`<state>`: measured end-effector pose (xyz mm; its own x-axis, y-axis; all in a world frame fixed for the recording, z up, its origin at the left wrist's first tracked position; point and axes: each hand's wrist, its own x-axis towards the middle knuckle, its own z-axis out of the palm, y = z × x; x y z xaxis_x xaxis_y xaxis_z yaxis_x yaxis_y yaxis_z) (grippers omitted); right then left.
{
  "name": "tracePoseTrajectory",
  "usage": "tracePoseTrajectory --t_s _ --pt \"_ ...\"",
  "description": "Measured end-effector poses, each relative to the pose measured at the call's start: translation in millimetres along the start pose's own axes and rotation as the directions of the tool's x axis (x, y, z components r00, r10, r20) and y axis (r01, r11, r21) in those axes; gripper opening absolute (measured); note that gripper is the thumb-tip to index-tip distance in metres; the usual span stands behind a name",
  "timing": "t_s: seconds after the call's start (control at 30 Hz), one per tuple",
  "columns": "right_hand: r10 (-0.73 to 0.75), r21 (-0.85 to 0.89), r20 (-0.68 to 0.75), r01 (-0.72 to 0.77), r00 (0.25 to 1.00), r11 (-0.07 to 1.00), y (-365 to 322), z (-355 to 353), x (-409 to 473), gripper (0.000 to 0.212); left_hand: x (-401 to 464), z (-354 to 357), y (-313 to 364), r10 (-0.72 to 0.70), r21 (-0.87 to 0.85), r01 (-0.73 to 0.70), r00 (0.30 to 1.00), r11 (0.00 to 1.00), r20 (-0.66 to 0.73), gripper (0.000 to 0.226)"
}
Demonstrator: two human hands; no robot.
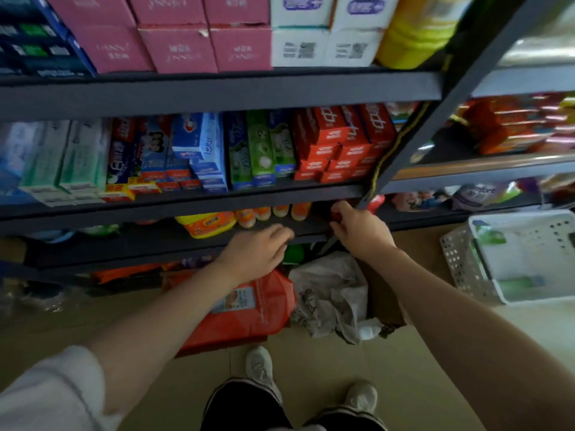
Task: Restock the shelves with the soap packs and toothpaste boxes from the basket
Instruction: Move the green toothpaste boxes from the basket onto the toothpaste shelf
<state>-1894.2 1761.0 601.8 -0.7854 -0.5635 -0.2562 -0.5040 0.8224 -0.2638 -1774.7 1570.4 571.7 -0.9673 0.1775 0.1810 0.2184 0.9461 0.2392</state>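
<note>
A person's right hand [361,233] reaches into the low shelf [174,244] of a dark metal rack, fingers curled around a small red item [336,215] that is mostly hidden; what it is cannot be told through the blur. The left hand [258,250] hovers just left of the right one at the shelf's front lip, fingers loosely bent and together, with nothing visibly in its grasp.

Just behind the left hand's fingertips on that shelf stand small orange bottles [273,213] and a yellow jug with an orange label [207,223]. On the shelf above them, toothpaste boxes [261,147] stand packed in rows: pale green and white at the left end, blue and green in the middle, red boxes [342,144] stacked at the right end, directly above the right hand. Higher still sit pink cartons [180,48] and white cartons [329,45].

The white perforated basket [460,262] rests on the floor well to the right of the low shelf and apart from both hands, with green packs [490,236] lying in it at its near and far ends. Below the low shelf, beneath the forearms, lie a red bag [249,315] and a crumpled white plastic bag [329,293]. The person's light-coloured shoes [261,368] stand on the tan floor.
</note>
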Motion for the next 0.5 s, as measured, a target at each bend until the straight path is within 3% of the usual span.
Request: tracePoseTrajectory --t_s 0.1,0.27,0.37,0.5 --pt "0.126 -0.003 0.084 -0.126 0.989 0.992 57 0 -43 0.031 14 18 49 0.097 -0.111 -0.075 0.973 0.991 0.208 0.028" --pt "0.319 -0.058 0.068 -0.315 0.946 0.947 168 -31 -123 0.033 77 56 158 0.101 -0.175 -0.029 0.903 0.984 0.417 0.032" --pt "0.434 0.01 0.02 -0.434 0.901 0.901 244 -45 -179 0.032 115 79 238 0.101 -0.174 -0.018 0.872 0.985 0.478 0.028" --pt "0.534 0.11 -0.034 -0.528 0.845 0.842 341 -55 -244 0.026 160 117 342 0.018 -0.194 0.077 0.895 0.978 0.446 0.022"
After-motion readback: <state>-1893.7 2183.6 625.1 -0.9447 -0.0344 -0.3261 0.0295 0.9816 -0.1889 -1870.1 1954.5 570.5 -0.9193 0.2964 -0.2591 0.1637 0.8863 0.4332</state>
